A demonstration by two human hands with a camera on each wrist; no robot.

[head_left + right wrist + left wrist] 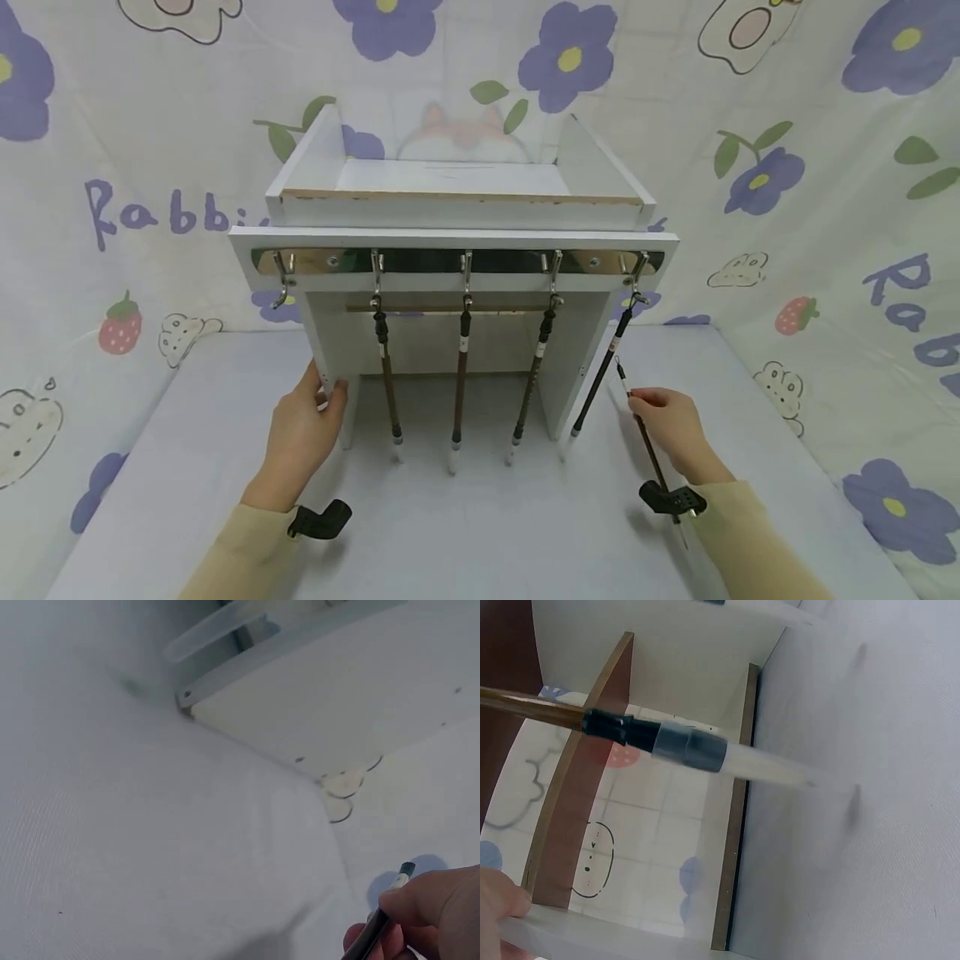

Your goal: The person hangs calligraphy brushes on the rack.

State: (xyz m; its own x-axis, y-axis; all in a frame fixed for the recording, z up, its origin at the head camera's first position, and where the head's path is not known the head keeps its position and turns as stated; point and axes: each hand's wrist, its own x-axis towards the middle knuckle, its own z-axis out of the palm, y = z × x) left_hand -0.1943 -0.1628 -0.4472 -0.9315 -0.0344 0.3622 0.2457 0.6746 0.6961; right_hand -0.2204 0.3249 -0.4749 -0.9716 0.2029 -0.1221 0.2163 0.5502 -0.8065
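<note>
My right hand [671, 425] pinches a slim dark writing brush [649, 446] near its loop end, right of the white shelf. The brush slants, its pale tip pointing down toward me. In the right wrist view, thumb and fingers close round the brush [373, 930]. My left hand [303, 429] grips the left side panel [324, 337] of the shelf, thumb in front; the other fingers are mostly hidden behind it. Several writing brushes [461, 375] hang tip down from metal hooks [467, 271] on the shelf's front rail. One hangs close across the left wrist view.
An open-topped tray [457, 212] forms the shelf's upper part. The shelf stands on a white table [465, 533] against a patterned cloth [660, 125]. On the far left of the rail is another hook [281, 283]. A wrist camera [321, 521] sits on each arm.
</note>
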